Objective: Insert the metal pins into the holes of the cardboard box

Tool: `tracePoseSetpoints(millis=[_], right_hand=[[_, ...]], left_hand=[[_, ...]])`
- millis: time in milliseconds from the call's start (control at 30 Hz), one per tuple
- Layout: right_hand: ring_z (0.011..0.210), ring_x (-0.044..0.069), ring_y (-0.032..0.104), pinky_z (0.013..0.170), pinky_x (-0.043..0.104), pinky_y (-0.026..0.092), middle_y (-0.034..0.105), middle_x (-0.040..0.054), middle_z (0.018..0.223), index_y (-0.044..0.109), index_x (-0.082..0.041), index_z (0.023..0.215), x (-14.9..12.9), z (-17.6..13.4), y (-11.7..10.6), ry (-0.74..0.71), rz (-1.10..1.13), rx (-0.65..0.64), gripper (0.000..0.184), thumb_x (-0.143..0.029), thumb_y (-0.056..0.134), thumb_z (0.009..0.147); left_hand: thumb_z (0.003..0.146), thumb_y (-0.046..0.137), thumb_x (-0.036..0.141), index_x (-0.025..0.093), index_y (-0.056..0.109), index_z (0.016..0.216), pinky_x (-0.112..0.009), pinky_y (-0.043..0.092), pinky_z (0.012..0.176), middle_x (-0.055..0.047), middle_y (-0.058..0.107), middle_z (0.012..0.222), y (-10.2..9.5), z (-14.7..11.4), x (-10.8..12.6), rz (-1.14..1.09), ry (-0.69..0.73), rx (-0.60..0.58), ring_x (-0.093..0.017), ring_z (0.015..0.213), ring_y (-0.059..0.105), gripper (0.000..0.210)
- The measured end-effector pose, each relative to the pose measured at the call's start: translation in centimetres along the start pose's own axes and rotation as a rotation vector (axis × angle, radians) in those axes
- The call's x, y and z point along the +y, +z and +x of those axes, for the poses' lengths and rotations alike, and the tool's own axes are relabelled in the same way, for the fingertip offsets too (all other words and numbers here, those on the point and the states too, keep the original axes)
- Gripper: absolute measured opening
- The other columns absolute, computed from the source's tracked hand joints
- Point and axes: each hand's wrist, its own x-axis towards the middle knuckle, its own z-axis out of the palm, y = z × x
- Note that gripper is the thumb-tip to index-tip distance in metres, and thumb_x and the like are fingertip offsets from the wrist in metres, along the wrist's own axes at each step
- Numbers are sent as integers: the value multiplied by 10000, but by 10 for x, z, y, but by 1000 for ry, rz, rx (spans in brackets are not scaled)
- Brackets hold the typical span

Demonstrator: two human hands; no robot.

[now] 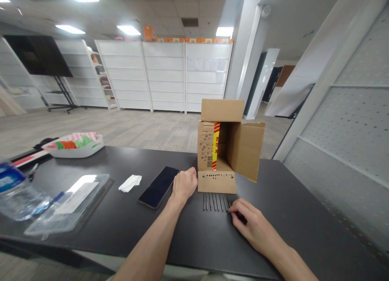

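A cardboard box stands on the dark table with its front opening towards me. Its lower flap lies forward and bears a row of small dark holes. Several thin metal nails lie side by side in front of this flap. At the right end of that row, my right hand is closed, thumb and forefinger pinching a nail that they mostly hide. My left hand is curled at the lower flap's left edge; what it holds, if anything, is hidden.
A phone and a crumpled white tissue lie to the left. Farther left are a clear plastic case, a water bottle and a white basket with colourful contents. The box's side flap sticks out rightward.
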Motion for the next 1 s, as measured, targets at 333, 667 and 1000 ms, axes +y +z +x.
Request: tracePoseSetpoints(millis=[333, 667, 1000], right_hand=[[828, 178, 558, 749, 306, 455, 564, 48, 888, 546, -202, 885, 1, 2, 0, 7, 47, 2, 151, -112, 425, 884], [824, 181, 569, 737, 309, 472, 584, 61, 890, 572, -200, 888, 3, 2, 2, 6, 63, 23, 154, -149, 427, 896], [791, 179, 568, 726, 313, 476, 576, 58, 862, 569, -196, 879, 3, 5, 3, 23, 40, 20, 168, -197, 405, 916]], left_hand=[[894, 336, 230, 241, 638, 870, -273, 363, 640, -57, 704, 826, -1, 0, 1, 0, 10, 9, -215, 803, 661, 303], [901, 349, 237, 246, 645, 898, -265, 379, 676, -56, 706, 867, -3, 0, 2, -19, -25, -28, -203, 837, 655, 296], [900, 344, 236, 245, 644, 888, -270, 377, 668, -57, 706, 853, -2, -1, 2, -16, -10, -12, -209, 819, 658, 300]])
